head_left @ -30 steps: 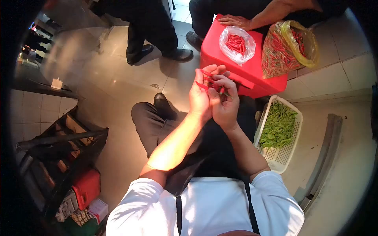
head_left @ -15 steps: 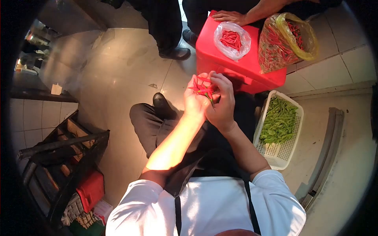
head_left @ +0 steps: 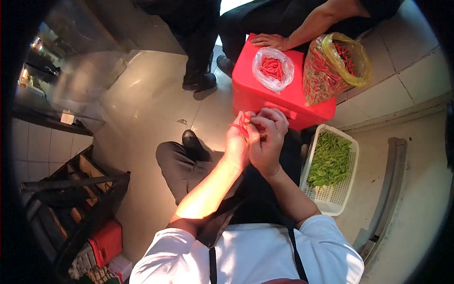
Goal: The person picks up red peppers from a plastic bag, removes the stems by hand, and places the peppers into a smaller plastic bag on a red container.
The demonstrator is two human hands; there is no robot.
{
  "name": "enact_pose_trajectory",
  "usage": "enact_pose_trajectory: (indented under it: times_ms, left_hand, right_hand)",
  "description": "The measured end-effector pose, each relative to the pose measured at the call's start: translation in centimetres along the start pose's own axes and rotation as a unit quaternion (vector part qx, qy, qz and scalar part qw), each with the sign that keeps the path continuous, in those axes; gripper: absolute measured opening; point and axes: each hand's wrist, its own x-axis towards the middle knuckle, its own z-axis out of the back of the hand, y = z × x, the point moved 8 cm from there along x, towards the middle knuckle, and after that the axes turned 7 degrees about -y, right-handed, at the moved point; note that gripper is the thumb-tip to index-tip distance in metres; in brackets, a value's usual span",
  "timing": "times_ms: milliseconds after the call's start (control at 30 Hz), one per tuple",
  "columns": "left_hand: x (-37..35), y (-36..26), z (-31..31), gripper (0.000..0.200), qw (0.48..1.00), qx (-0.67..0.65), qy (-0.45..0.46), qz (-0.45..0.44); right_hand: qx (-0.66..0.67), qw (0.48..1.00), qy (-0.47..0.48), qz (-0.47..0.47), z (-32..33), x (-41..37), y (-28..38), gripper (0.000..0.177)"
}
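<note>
My left hand holds a small bunch of red chillies over my lap. My right hand is closed against it, fingertips pinching at one chilli's green stem. Just beyond my hands stands a red plastic stool. On it sit a clear bag of red chillies and a large yellow-rimmed bag full of red chillies. To my right, a white perforated basket holds a heap of green stems.
Another person's hand rests on the far edge of the red stool, with that person's legs behind. A second person's black shoes stand on the tiled floor. A dark metal rack with red and boxed items is at my left.
My hands have stayed together working the chillies, dropping slightly in view. The view has shifted, bringing the red stool and the basket a little closer to my hands.
</note>
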Motion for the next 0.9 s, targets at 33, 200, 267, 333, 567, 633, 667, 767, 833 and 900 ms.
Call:
enact_pose_trajectory:
  times_ms: [33, 200, 267, 333, 567, 633, 667, 767, 833, 900]
  left_hand:
    - [-0.4, 0.1, -0.2, 0.033, 0.999, 0.029, -0.032, -0.017]
    - [-0.9, -0.1, -0.2, 0.036, 0.993, 0.065, -0.072, -0.066]
    - [-0.2, -0.4, 0.9, 0.035, 0.995, 0.052, -0.06, -0.057]
    - [0.0, -0.7, 1.9, 0.035, 0.997, 0.017, -0.065, -0.031]
    - [0.0, -1.7, 2.6, 0.034, 0.981, 0.067, -0.176, -0.05]
    - [0.2, -1.9, 3.0, 0.033, 0.972, 0.078, -0.211, -0.07]
    - [1.0, -2.1, 4.3, 0.033, 0.975, 0.077, -0.196, -0.065]
    - [1.4, -2.2, 3.9, 0.034, 0.966, 0.097, -0.22, -0.091]
    - [1.5, -2.3, 3.7, 0.036, 0.966, 0.114, -0.214, -0.089]
    - [1.7, -2.0, 2.8, 0.039, 0.975, 0.097, -0.178, -0.086]
  right_hand:
    - [0.012, 1.0, -0.005, -0.02, 0.1, -0.2, -0.2, 0.017]
    - [0.056, 0.995, -0.023, -0.077, -0.5, -0.4, -1.2, 0.013]
    - [0.069, 0.994, -0.021, -0.083, -0.9, -0.7, -1.5, 0.014]
    - [0.091, 0.994, -0.002, -0.065, -1.4, -0.9, -1.0, 0.016]
    - [0.137, 0.99, 0.023, -0.033, -1.2, -1.5, 0.6, 0.03]
    - [0.127, 0.99, 0.022, -0.052, -1.1, -1.5, 0.3, 0.029]
    - [0.106, 0.993, 0.024, -0.045, -1.4, -1.8, 0.0, 0.026]
    - [0.09, 0.995, 0.019, -0.046, -1.8, -1.9, -0.8, 0.023]
    - [0.096, 0.993, 0.023, -0.06, -1.6, -1.6, -0.8, 0.022]
    - [0.103, 0.991, 0.025, -0.082, -1.7, -1.6, -1.3, 0.021]
